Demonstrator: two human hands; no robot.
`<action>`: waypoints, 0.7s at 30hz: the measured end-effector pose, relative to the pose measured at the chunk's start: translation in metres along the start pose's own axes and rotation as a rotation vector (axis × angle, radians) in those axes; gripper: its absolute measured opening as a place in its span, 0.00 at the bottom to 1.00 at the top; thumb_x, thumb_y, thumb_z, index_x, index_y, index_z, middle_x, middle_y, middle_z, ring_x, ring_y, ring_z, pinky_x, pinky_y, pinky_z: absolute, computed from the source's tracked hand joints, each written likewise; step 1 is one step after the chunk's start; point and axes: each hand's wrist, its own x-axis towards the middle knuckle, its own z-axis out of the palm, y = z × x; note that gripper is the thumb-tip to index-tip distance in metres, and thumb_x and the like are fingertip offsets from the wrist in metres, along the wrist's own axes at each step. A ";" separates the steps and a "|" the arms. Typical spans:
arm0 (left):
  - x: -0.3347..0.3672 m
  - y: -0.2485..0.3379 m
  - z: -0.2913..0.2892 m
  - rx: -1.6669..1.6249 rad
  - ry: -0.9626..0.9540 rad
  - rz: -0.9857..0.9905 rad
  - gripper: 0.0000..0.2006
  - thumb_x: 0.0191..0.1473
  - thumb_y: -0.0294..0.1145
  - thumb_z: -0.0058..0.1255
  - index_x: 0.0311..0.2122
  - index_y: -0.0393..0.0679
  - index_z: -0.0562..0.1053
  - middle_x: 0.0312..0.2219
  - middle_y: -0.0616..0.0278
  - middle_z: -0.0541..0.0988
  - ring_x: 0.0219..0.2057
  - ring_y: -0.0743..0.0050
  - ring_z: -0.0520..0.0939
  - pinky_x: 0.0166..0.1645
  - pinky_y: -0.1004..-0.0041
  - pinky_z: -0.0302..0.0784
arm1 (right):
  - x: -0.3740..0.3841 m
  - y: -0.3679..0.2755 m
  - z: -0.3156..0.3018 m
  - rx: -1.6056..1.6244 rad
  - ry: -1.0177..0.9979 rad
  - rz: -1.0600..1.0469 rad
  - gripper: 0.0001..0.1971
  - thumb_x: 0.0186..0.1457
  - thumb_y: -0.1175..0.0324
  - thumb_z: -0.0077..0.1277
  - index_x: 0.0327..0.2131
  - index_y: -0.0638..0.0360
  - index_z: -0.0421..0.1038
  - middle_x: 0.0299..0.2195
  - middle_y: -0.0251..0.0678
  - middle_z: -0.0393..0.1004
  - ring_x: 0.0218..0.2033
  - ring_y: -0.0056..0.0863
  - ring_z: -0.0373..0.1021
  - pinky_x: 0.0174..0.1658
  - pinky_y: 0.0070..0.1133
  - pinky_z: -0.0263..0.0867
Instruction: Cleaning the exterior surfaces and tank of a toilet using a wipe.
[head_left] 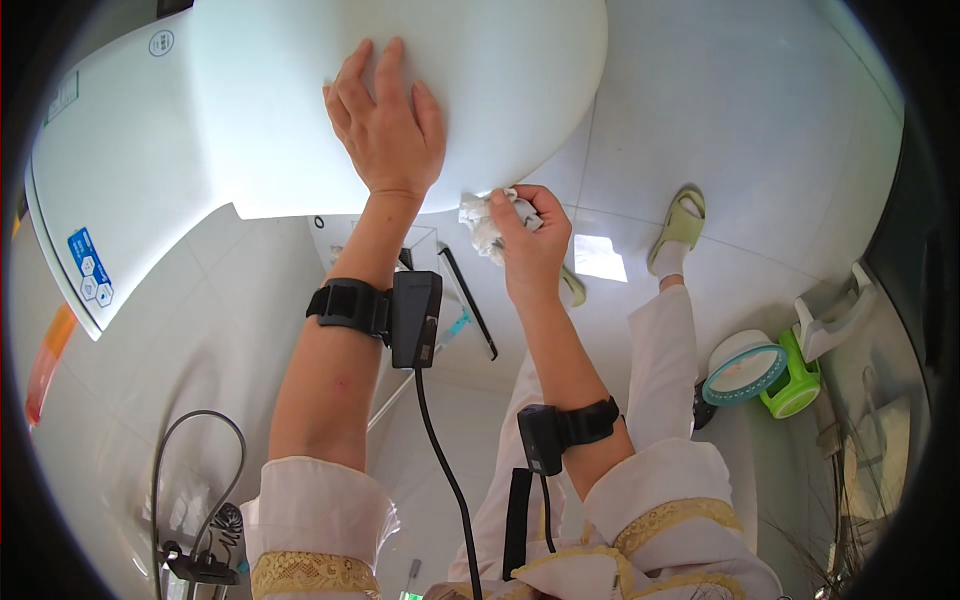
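Observation:
A large white toilet with its rounded lid (520, 80) lowered fills the upper part of the head view. My left hand (385, 145) rests on top of the lid, fingers spread, holding nothing. My right hand (537, 240) pinches a crumpled white tissue (484, 226) between thumb and fingers. That tissue is at the lid's near edge; whether it presses on the rim there is hard to tell. To the left, the toilet's smooth rear section (130, 170) carries a blue sticker (90, 267). Each forearm wears a black strapped device with a cable.
Beneath the toilet's near side leans a black-edged floor tool (468, 302). A green slipper (678, 230) is on my foot on the pale tiles. At right are a white-and-teal basin (745, 370), a green plastic item (795, 385) and a white stool-like piece (838, 315). A cable (205, 415) loops at lower left.

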 end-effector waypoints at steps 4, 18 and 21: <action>0.000 0.001 0.001 0.000 0.002 -0.003 0.22 0.53 0.33 0.44 0.54 0.45 0.67 0.55 0.55 0.62 0.54 0.52 0.62 0.60 0.58 0.54 | 0.003 0.001 -0.004 0.267 -0.032 0.154 0.06 0.52 0.73 0.57 0.32 0.64 0.72 0.26 0.27 0.72 0.26 0.12 0.65 0.29 0.13 0.62; 0.000 0.001 0.000 0.001 -0.009 -0.032 0.21 0.52 0.32 0.45 0.54 0.46 0.68 0.55 0.55 0.62 0.54 0.52 0.62 0.60 0.60 0.55 | 0.005 0.005 -0.001 0.335 -0.040 0.143 0.06 0.52 0.71 0.59 0.29 0.62 0.72 0.25 0.26 0.71 0.25 0.12 0.65 0.28 0.13 0.62; 0.000 0.002 0.000 0.002 -0.007 -0.032 0.21 0.52 0.32 0.45 0.54 0.47 0.68 0.55 0.55 0.63 0.54 0.53 0.62 0.60 0.60 0.55 | 0.007 0.003 -0.003 0.349 -0.048 0.174 0.06 0.52 0.71 0.58 0.29 0.62 0.72 0.25 0.27 0.71 0.24 0.12 0.65 0.27 0.13 0.62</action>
